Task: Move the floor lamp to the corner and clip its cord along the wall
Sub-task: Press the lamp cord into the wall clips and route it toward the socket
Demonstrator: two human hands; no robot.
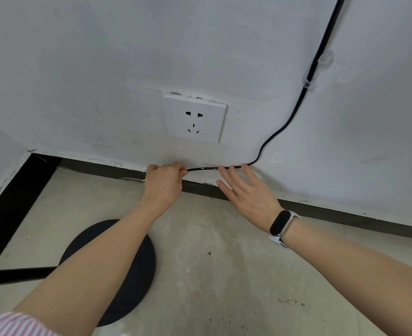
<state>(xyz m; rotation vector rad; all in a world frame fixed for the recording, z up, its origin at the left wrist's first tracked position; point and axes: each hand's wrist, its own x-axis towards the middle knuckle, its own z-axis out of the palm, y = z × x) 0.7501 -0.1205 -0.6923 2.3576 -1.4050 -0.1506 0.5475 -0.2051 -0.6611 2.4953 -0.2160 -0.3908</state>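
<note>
A black cord [294,110] runs down the white wall from the upper right, through a clear clip [309,77], then bends left along the wall just above the dark baseboard. My left hand [163,181] pinches the cord's low horizontal stretch. My right hand [246,190] is spread flat, its fingertips pressing the cord against the wall near a small clear clip [212,168]. The lamp's round black base [125,275] rests on the floor near the corner, partly behind my left forearm, and its black pole [18,275] leans off to the left.
A white wall socket [195,118] sits above my hands, with nothing plugged in. A dark baseboard [345,214] lines both walls and meets at the corner at left. The floor is bare grey concrete [224,275]. A black wristband is on my right wrist.
</note>
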